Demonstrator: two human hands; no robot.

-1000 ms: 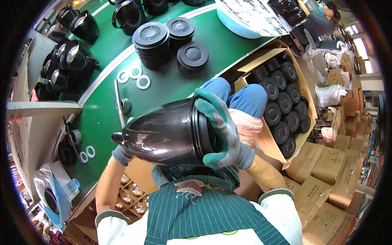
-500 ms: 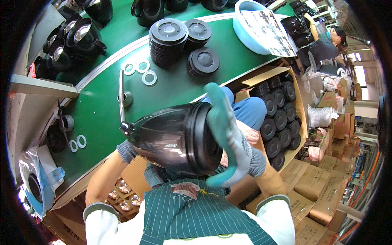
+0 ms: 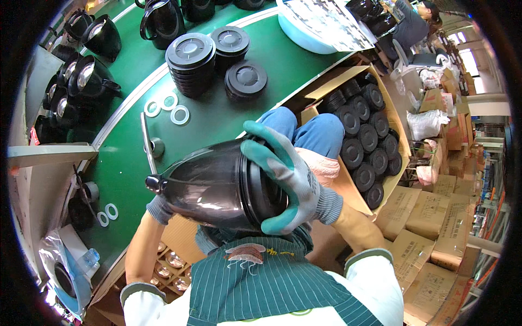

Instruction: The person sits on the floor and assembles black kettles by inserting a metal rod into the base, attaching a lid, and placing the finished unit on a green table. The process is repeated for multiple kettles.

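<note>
A glossy black jug (image 3: 204, 182) lies on its side in front of my apron, its wide end to the right. My right hand (image 3: 288, 176), in a grey and green glove, is closed around the black ribbed lid (image 3: 255, 185) at that end, fingers spread over its edge. My left hand (image 3: 160, 209) goes under the jug's narrow end and supports it; only its grey cuff shows clearly, and the fingers are hidden. A metal rod (image 3: 147, 138) with a dark knob stands by the narrow end; whether it touches the jug I cannot tell.
Stacked black lids (image 3: 190, 60) and white rings (image 3: 179, 114) lie on the green table (image 3: 119, 174). Black jugs (image 3: 84, 81) stand beyond. A carton (image 3: 399, 130) of black lids is at right, near a blue basin (image 3: 304, 35). Another person (image 3: 410, 27) works at far right.
My right hand, held flat beside the lid before, has closed around it. The jug stays on its side, and the whole view has shifted slightly.
</note>
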